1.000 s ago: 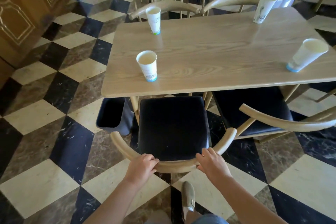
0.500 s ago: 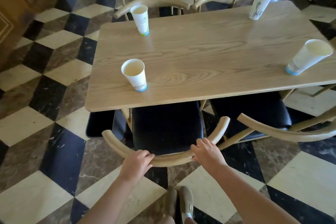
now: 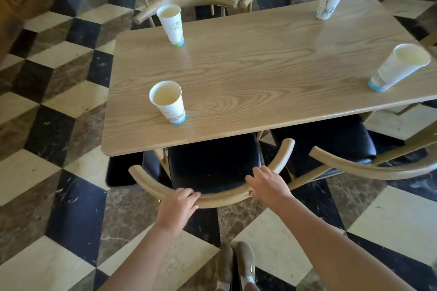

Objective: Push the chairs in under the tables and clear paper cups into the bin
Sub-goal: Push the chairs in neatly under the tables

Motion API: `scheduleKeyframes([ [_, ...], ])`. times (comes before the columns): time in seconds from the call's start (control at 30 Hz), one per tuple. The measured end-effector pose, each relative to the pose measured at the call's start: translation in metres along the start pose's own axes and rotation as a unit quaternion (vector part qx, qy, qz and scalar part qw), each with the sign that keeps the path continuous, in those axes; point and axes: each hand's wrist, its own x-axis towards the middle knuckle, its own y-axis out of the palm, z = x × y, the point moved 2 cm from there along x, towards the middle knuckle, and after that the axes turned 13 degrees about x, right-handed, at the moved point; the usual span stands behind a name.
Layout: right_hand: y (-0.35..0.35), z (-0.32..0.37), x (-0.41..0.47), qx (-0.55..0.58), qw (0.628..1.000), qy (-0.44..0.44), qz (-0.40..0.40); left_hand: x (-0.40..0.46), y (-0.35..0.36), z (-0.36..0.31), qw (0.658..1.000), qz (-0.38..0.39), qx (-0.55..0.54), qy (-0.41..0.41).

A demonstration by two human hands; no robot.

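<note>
Left hand (image 3: 177,205) and right hand (image 3: 268,183) both gripping curved wooden backrest of black-cushioned chair (image 3: 212,199); light wood surface (image 3: 260,73) lying at 12 o'clock, seat sitting partly under.

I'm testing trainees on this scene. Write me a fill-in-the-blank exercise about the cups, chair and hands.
1. The number of paper cups standing on the table is ____.
2. Both the left hand and the right hand grip the curved backrest of the ____.
3. The seat of that chair is ____ in colour.
4. The bin stands on the floor under the table's near-____ corner.

Missing words: four; chair; black; left
</note>
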Motion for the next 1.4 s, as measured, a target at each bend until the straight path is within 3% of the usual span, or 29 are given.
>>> scheduleKeyframes([
  [0.27,-0.007,0.014,-0.024,0.022,0.997,0.064,-0.024,0.006,-0.012,-0.017,0.999,0.040,0.007,-0.017],
  [0.63,-0.039,0.015,-0.119,0.047,0.972,0.185,-0.135,0.021,-0.076,-0.120,0.989,-0.080,0.002,0.125],
  [0.83,-0.038,-0.005,-0.180,0.074,0.950,0.244,-0.182,0.021,-0.083,-0.178,0.981,-0.109,0.033,0.155],
  [1.07,-0.038,-0.066,-0.259,0.084,0.927,0.285,-0.231,0.045,-0.098,-0.282,0.964,-0.137,0.040,0.225],
  [1.4,-0.035,-0.208,-0.415,0.060,0.921,0.329,-0.200,0.057,-0.091,-0.494,0.961,-0.134,0.021,0.239],
])
